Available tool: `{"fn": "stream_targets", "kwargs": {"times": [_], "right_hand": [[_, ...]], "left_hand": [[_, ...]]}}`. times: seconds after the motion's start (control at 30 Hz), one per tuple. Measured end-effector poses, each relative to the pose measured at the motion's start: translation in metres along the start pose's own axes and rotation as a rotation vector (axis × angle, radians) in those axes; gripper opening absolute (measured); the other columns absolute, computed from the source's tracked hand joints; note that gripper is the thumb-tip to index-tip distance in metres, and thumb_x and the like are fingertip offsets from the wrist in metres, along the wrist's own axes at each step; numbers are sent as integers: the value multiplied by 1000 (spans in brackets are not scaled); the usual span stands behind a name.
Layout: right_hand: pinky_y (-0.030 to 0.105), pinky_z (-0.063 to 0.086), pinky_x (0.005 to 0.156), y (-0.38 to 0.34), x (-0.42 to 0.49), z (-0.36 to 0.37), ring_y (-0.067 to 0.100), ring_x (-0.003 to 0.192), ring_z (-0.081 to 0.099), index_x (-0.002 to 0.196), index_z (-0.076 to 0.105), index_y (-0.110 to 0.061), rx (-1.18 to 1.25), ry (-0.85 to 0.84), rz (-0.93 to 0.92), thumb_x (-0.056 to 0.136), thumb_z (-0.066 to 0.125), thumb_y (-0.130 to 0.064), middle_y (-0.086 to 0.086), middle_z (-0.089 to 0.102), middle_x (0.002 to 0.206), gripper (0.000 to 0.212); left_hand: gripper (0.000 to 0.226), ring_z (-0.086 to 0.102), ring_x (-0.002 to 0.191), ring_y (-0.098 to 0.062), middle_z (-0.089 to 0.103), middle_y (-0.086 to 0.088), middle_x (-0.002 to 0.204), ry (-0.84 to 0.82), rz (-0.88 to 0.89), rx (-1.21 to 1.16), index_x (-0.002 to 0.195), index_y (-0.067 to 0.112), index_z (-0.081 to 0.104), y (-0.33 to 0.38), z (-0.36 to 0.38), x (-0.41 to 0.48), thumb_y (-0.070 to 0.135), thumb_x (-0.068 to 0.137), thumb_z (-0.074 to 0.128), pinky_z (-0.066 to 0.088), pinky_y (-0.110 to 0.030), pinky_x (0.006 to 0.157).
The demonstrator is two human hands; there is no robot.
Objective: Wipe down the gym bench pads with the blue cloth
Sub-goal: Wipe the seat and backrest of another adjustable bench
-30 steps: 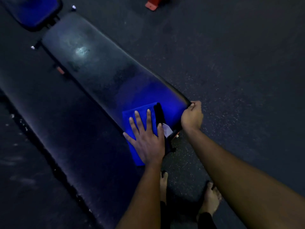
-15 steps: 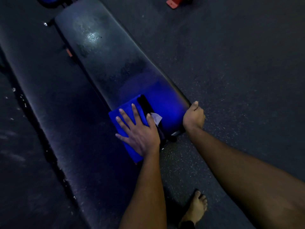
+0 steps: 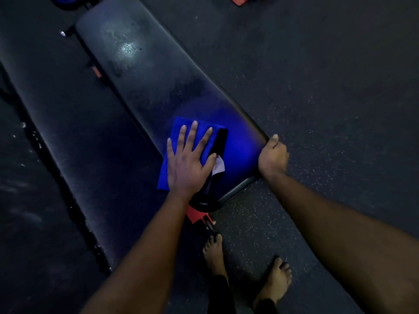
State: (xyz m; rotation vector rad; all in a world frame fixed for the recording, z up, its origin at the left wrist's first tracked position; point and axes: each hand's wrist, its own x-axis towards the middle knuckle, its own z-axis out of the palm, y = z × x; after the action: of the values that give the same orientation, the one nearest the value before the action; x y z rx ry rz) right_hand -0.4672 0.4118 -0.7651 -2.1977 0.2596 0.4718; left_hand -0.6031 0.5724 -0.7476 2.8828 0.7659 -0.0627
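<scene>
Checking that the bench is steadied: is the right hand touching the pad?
Touching. The head view shows the right hand gripping the near corner of the pad, wrapped over its edge with no gap.

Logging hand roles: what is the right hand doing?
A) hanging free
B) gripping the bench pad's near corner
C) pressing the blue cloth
B: the right hand curls round the corner of the bench pad, while the left hand lies flat on the blue cloth.
</scene>
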Motion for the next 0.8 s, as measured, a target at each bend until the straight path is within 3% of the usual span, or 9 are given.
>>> {"fn": "stream_targets", "kwargs": {"times": [0.1,0.17,0.23,0.4,0.47,0.57,0.67,0.73,0.8], "right_hand": [[40,44,67,2,0,2,29,77,58,91,62,-3,6,1,15,107,23,-41,14,58,82,57],[45,50,74,1,-2,3,33,82,62,98,66,2,8,5,27,108,23,-39,18,63,87,60],[48,52,79,-1,-2,3,36,87,63,101,66,4,12,18,29,108,23,-39,23,66,94,61],[48,49,76,-1,-2,-1,34,82,61,90,62,-3,12,1,33,107,23,-40,16,60,83,57],[44,46,70,-1,-2,-3,30,75,57,85,58,-4,11,-15,21,108,22,-39,12,57,76,55],[37,42,69,-2,-2,-7,26,72,53,88,56,-4,22,-94,40,108,22,-41,5,53,72,54],[40,49,91,4,7,-20,29,97,59,114,59,-9,74,-310,125,106,24,-49,11,62,100,54],[45,47,100,9,10,-34,30,107,60,120,60,-17,53,-387,154,104,29,-51,11,64,117,49],[37,46,97,7,6,-47,25,107,59,115,63,-19,-23,-318,10,104,37,-44,9,65,119,38]], "left_hand": [[65,3,152,-25,2,2,166,71,-415,-81,155,41,11,50,9,-13,58,94,28,10,-58,119],[67,2,152,-29,0,-3,166,69,-585,-145,156,36,8,81,12,-16,57,95,25,10,-61,117],[68,0,151,-31,-3,-5,166,41,-567,-103,157,34,4,88,13,-16,59,96,23,9,-62,117],[68,-4,152,-24,-5,3,165,-17,-47,-16,155,41,4,37,4,0,62,95,27,5,-60,119],[66,-4,152,-21,-4,6,165,-21,36,-3,155,44,6,27,3,11,63,95,28,6,-62,117],[65,-4,152,-20,-3,7,165,18,-168,-12,152,49,11,38,6,13,65,92,28,1,-69,113],[65,4,152,-26,1,1,166,41,-487,-124,154,44,14,75,7,1,65,93,25,11,-70,111],[65,7,151,-28,2,-3,166,37,-569,-255,155,39,16,103,2,-8,64,95,21,15,-65,112],[63,10,151,-26,5,-2,165,43,-579,-369,154,37,22,120,-3,-15,62,97,16,20,-59,112]]}}
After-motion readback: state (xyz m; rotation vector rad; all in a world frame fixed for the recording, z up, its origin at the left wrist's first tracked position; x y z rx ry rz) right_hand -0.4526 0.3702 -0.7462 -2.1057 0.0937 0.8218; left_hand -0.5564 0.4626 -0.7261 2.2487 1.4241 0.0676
